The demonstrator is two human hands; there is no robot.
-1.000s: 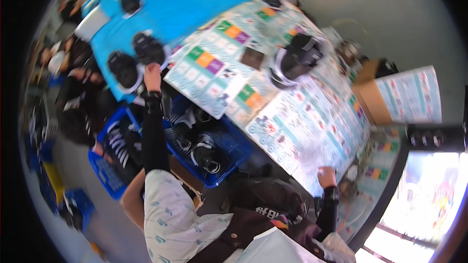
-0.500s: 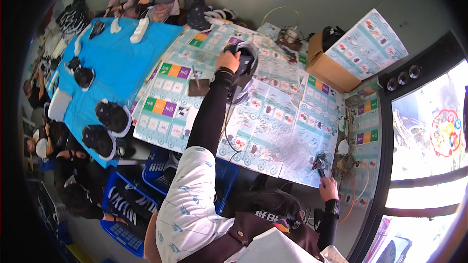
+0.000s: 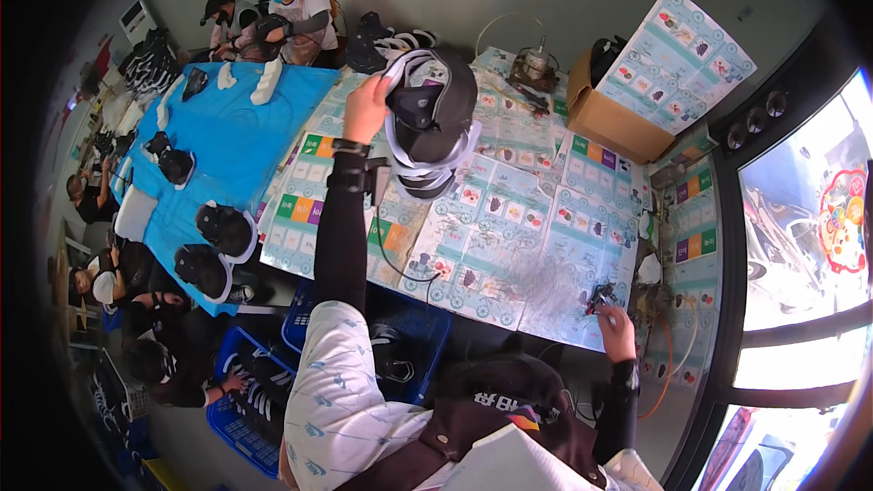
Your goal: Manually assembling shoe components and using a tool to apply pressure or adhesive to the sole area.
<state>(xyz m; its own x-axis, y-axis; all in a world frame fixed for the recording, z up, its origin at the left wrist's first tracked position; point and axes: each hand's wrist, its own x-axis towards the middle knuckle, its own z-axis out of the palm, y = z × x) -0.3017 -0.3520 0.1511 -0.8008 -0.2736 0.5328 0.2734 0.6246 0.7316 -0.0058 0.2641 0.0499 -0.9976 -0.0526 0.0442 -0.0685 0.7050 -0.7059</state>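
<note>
Several dark shoe pieces with white rims (image 3: pixel 225 227) laid out on the blue cloth (image 3: pixel 227 82) at far left, well apart from either hand, and judged to be set aside already. Below them, blue crates (image 3: pixel 245 409) on the floor with more dark pieces inside, so plenty likely left to handle. Further right, left hand (image 3: pixel 366 109) raised above the bench (image 3: pixel 509 218), grip clamped on the upper edge of a black-and-white shoe upper (image 3: pixel 429 123). Held clear of the printed sheets (image 3: pixel 473 255) covering the bench, hanging just right of the fingers, tilted, its white bands looping below the dark body. Judged to be mid-handling: lifted and not set down anywhere. Beyond it, a cardboard box (image 3: pixel 618 123) at the far edge of the bench. Lower right, right hand (image 3: pixel 617 332) resting at the near edge of the bench, well apart from the shoe upper, touching a small dark tool (image 3: pixel 600 295). Grip there too small to read: cannot tell whether closed round the tool or merely against it.
</note>
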